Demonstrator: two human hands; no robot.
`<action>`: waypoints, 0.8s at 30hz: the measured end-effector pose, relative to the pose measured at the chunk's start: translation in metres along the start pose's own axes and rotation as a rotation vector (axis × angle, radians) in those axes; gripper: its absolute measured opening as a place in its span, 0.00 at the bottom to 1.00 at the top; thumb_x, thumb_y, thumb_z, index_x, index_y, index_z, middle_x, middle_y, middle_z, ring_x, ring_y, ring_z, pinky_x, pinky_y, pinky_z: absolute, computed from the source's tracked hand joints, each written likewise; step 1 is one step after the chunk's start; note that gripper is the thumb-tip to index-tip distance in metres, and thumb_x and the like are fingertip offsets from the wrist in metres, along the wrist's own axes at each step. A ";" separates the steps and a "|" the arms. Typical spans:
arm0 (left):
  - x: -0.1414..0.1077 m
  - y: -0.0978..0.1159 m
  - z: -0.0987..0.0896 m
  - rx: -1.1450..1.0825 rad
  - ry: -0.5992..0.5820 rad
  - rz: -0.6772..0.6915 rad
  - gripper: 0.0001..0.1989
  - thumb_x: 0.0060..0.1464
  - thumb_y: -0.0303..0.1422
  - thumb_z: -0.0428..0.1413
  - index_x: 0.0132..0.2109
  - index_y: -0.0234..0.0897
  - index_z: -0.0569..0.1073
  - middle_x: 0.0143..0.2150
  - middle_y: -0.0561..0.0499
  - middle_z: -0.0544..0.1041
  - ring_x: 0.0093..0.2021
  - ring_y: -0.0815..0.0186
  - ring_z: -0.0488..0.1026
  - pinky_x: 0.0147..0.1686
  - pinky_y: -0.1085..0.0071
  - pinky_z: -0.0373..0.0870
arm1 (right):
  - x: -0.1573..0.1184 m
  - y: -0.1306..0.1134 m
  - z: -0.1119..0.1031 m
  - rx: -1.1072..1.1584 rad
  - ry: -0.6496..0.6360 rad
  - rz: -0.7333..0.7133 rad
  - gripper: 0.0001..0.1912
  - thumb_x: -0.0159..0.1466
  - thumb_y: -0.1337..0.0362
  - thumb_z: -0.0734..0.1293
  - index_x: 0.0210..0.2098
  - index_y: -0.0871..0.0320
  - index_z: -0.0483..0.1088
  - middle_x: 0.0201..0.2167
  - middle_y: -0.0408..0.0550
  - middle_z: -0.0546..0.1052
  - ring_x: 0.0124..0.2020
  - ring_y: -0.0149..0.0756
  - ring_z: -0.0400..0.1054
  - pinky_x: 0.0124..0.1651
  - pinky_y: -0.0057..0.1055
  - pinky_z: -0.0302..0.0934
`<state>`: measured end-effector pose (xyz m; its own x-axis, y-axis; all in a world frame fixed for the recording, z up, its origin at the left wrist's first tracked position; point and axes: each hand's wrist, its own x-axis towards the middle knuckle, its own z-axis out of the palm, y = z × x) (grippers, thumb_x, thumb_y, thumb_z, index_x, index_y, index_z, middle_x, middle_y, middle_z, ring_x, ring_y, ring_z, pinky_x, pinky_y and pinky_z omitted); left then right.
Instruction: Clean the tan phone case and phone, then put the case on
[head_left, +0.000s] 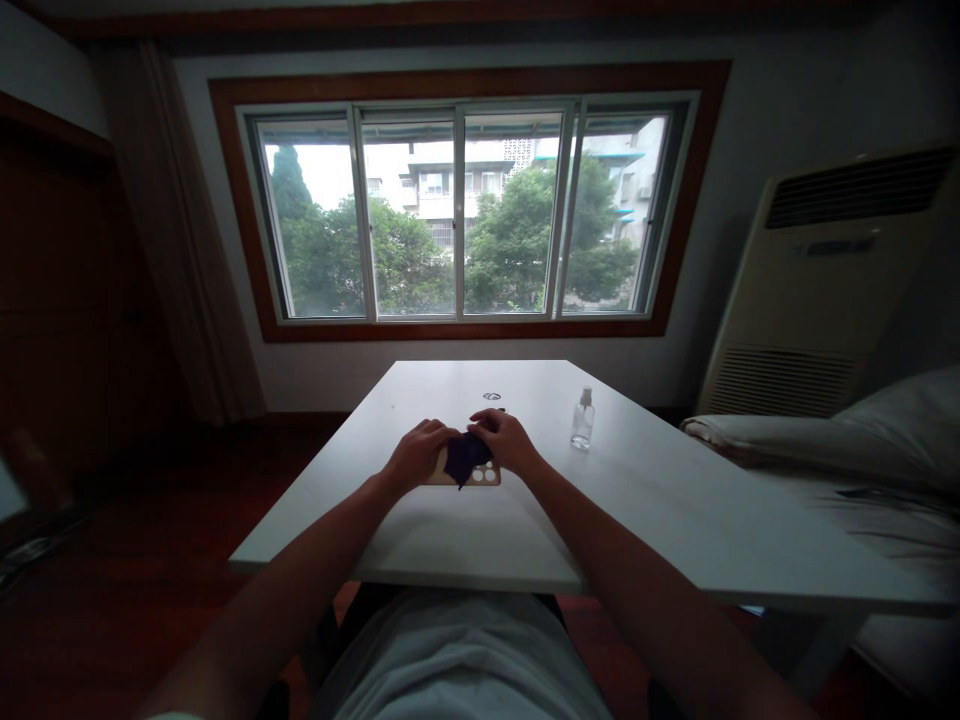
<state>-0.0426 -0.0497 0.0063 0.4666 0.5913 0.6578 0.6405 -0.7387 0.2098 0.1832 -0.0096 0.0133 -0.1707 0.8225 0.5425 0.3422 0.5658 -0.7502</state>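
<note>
A tan phone case (491, 477) with round camera holes lies near the middle of the white table, partly under my hands. Over it is a dark purple cloth (463, 459). My left hand (424, 451) grips the cloth's left side with bent fingers, beside the case's left end. From the right, my right hand (504, 437) pinches the upper right part of the cloth, above the camera holes. The fingers partly hide both the cloth and the case.
A clear spray bottle (582, 422) stands upright on the white table (645, 510), right of my hands. Beyond my hands lies a small ring-shaped item (491, 396). A cushioned seat (780, 445) is at the right, near an air conditioner (810, 290).
</note>
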 end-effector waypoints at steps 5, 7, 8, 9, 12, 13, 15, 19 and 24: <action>-0.001 -0.001 0.001 -0.002 -0.057 0.026 0.18 0.60 0.21 0.49 0.46 0.42 0.79 0.46 0.46 0.76 0.48 0.58 0.71 0.48 0.64 0.69 | 0.006 0.011 -0.004 0.062 0.083 0.090 0.21 0.56 0.57 0.74 0.47 0.58 0.76 0.31 0.45 0.80 0.31 0.38 0.75 0.34 0.33 0.68; -0.001 0.000 0.001 -0.006 -0.068 0.033 0.16 0.60 0.21 0.49 0.42 0.41 0.79 0.45 0.46 0.76 0.47 0.59 0.70 0.47 0.65 0.69 | 0.007 0.014 -0.006 0.091 0.108 0.118 0.22 0.55 0.57 0.75 0.47 0.58 0.76 0.31 0.46 0.81 0.31 0.39 0.76 0.34 0.33 0.69; -0.001 0.000 0.001 -0.009 -0.072 0.036 0.15 0.59 0.21 0.49 0.41 0.41 0.79 0.45 0.46 0.76 0.47 0.59 0.70 0.47 0.65 0.69 | 0.008 0.015 -0.007 0.106 0.125 0.130 0.23 0.54 0.56 0.75 0.47 0.59 0.76 0.31 0.47 0.81 0.31 0.39 0.76 0.34 0.33 0.69; -0.001 0.001 0.001 -0.013 -0.075 0.041 0.15 0.59 0.21 0.49 0.40 0.41 0.78 0.44 0.47 0.76 0.46 0.59 0.70 0.47 0.65 0.69 | 0.010 0.016 -0.009 0.121 0.146 0.139 0.23 0.54 0.56 0.75 0.47 0.59 0.76 0.31 0.47 0.81 0.31 0.40 0.76 0.34 0.34 0.69; -0.002 0.002 0.001 -0.031 -0.081 0.051 0.16 0.57 0.19 0.48 0.36 0.40 0.77 0.44 0.47 0.76 0.46 0.60 0.71 0.46 0.66 0.69 | 0.014 0.018 -0.016 0.157 0.231 0.159 0.25 0.56 0.53 0.74 0.48 0.60 0.75 0.33 0.49 0.81 0.32 0.41 0.76 0.35 0.35 0.70; -0.002 0.002 0.001 -0.039 -0.085 0.050 0.16 0.56 0.18 0.48 0.36 0.40 0.77 0.44 0.47 0.76 0.46 0.60 0.71 0.46 0.66 0.69 | 0.015 0.019 -0.018 0.168 0.253 0.162 0.25 0.56 0.52 0.74 0.48 0.60 0.74 0.34 0.49 0.81 0.32 0.41 0.76 0.35 0.35 0.70; -0.002 0.002 0.001 -0.056 -0.100 0.050 0.16 0.56 0.18 0.48 0.35 0.39 0.77 0.44 0.47 0.76 0.46 0.60 0.71 0.46 0.65 0.69 | 0.017 0.019 -0.023 0.192 0.267 0.166 0.26 0.57 0.51 0.73 0.49 0.60 0.74 0.35 0.50 0.81 0.32 0.41 0.77 0.34 0.35 0.70; -0.001 0.004 0.001 -0.093 -0.101 0.085 0.15 0.57 0.18 0.48 0.35 0.39 0.76 0.44 0.46 0.76 0.46 0.60 0.71 0.46 0.65 0.69 | 0.015 0.017 -0.022 0.230 0.177 0.158 0.25 0.55 0.52 0.75 0.47 0.61 0.76 0.32 0.49 0.81 0.31 0.40 0.76 0.34 0.34 0.71; 0.000 0.009 0.001 -0.104 -0.038 0.074 0.12 0.66 0.25 0.48 0.46 0.39 0.77 0.44 0.45 0.77 0.46 0.60 0.71 0.48 0.64 0.69 | 0.012 0.015 -0.014 0.205 0.071 0.115 0.25 0.54 0.52 0.76 0.46 0.60 0.77 0.32 0.49 0.82 0.33 0.40 0.77 0.38 0.36 0.72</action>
<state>-0.0359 -0.0563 0.0077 0.5346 0.5441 0.6467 0.5373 -0.8094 0.2369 0.1988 0.0077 0.0140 -0.0733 0.8802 0.4689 0.1595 0.4744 -0.8657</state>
